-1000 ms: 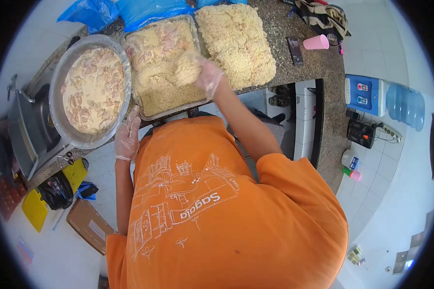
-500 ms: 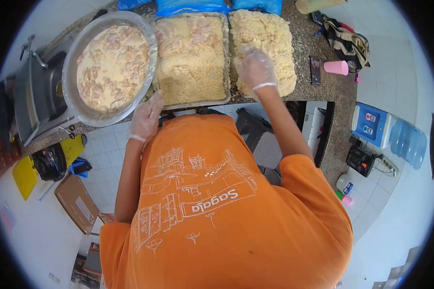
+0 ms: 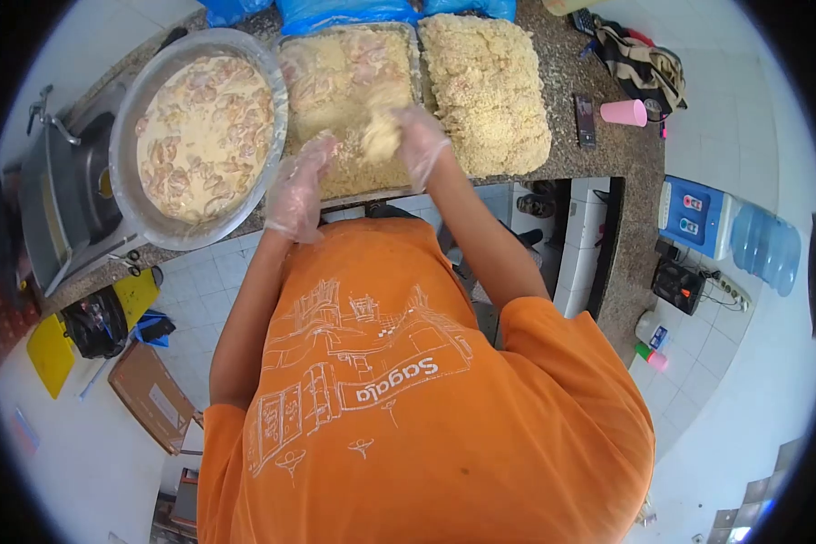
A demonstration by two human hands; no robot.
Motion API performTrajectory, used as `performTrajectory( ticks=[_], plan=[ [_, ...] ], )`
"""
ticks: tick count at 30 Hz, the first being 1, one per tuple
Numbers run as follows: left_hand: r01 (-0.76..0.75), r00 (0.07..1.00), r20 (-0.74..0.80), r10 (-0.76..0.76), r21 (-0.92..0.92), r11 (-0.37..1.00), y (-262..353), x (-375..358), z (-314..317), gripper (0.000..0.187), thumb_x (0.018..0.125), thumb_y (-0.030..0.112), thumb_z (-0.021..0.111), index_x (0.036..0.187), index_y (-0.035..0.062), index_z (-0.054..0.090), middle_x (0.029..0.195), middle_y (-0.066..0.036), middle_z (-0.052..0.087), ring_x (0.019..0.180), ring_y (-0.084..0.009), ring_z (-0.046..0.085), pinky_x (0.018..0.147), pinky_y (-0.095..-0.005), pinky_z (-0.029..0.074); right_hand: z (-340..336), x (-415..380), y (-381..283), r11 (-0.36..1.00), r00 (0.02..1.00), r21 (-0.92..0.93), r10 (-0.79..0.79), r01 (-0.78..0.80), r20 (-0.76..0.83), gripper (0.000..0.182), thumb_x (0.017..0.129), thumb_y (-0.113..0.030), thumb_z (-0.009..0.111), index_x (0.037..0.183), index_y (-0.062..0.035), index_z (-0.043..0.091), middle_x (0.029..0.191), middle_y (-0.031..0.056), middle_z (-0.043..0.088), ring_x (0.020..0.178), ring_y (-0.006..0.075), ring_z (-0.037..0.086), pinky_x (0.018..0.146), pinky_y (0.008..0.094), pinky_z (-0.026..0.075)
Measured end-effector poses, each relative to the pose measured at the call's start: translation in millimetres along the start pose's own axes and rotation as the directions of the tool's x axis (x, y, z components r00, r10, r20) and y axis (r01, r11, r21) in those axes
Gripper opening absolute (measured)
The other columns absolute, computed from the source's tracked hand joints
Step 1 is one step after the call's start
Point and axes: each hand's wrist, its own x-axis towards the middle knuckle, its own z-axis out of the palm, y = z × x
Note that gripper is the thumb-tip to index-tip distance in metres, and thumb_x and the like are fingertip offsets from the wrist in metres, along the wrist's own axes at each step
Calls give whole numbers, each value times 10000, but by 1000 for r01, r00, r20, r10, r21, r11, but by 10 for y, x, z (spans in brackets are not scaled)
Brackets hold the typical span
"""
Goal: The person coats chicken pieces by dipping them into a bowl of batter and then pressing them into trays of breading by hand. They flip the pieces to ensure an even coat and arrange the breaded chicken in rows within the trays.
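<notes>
My right hand (image 3: 422, 145), in a clear plastic glove, is over the right side of the crumb tray (image 3: 417, 68). A crumb-coated piece of meat (image 3: 381, 136), blurred by motion, is at its fingertips. My left hand (image 3: 299, 186), also gloved, is at the tray's front left edge, its fingers stretched toward the crumbs and nothing visible in them. Raw meat pieces covered in crumbs lie at the back of this tray. Beside it on the right is a thick block of breaded pieces (image 3: 485, 95). A big metal basin (image 3: 276, 136) on the left holds raw meat pieces in creamy batter.
Blue plastic bags (image 3: 344, 13) lie behind the trays. On the granite counter (image 3: 567, 163) to the right are a phone (image 3: 585, 120), a pink cup (image 3: 624, 112) and a bag (image 3: 644, 68). A sink (image 3: 100, 163) and scissors (image 3: 127, 261) are at the left.
My right hand has moved left from the breaded block to the crumb tray, with a coated piece now at its fingers. My left hand has shifted right and inward over the tray's front edge.
</notes>
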Motion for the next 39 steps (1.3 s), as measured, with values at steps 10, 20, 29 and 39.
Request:
performTrajectory(
  ticks=[10, 20, 29, 39],
  plan=[
    [-12, 996, -93, 6, -62, 998, -117, -203, -377, 427, 1001, 89, 523, 1365, -133, 488, 1416, -181, 546, 1325, -259, 514, 1143, -356, 379, -361, -122, -1574, -256, 768, -936, -538, 243, 347, 407, 971, -219, 557, 1337, -42, 573, 1315, 212, 600, 1283, 342, 545, 1112, 489, 416],
    [-110, 980, 99, -175, 992, -54, 167, -99, 65, 496, 972, 262, 451, 1275, -115, 561, 1326, -358, 531, 1201, -452, 546, 1071, -443, 411, -259, -180, -445, -399, 904, -876, -208, 270, 373, 366, 961, -327, 510, 1135, -26, 626, 1083, 222, 665, 1061, 371, 626, 1000, 472, 449],
    [-288, 903, 236, -358, 952, -99, -679, 995, -158, 505, 855, 333, 558, 1200, -32, 614, 1334, -332, 543, 1222, -441, 552, 1048, -429, 437, -7, 322, 778, 234, 983, -966, -118, -107, -138, 633, 836, -363, 657, 1294, 62, 559, 1240, 296, 624, 1205, 410, 576, 985, 448, 473],
    [-178, 961, 220, 165, 955, -239, -293, 901, 82, 730, 843, 317, 623, 1440, -47, 413, 1467, -284, 429, 1354, -423, 423, 1154, -477, 313, 237, 232, 163, -242, 860, -925, -356, 293, 366, 512, 881, -292, 645, 1270, 35, 579, 1256, 264, 612, 1091, 399, 631, 1081, 446, 402]
  ],
)
